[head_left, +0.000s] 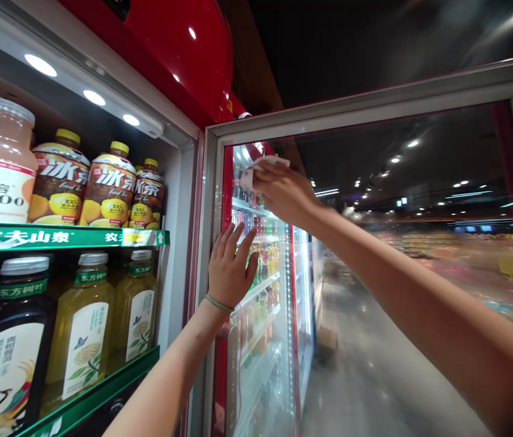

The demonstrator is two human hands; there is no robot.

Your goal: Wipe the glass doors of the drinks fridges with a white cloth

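Note:
A glass refrigerator door stands swung open, with its light grey frame in front of me. High on the glass, near the hinge-side corner, my right hand presses a white cloth against the pane; part of the cloth is hidden under the fingers. Lower down, my left hand rests by the door's hinge-side edge, fingers stretched out and a thin green band around the wrist. Nothing is held in it.
Left of the door, bottled drinks fill the refrigerator's upper shelf. Tea bottles stand on the shelf below. Through the glass, more lit refrigerators, a grey floor and a brown box show, partly blurred.

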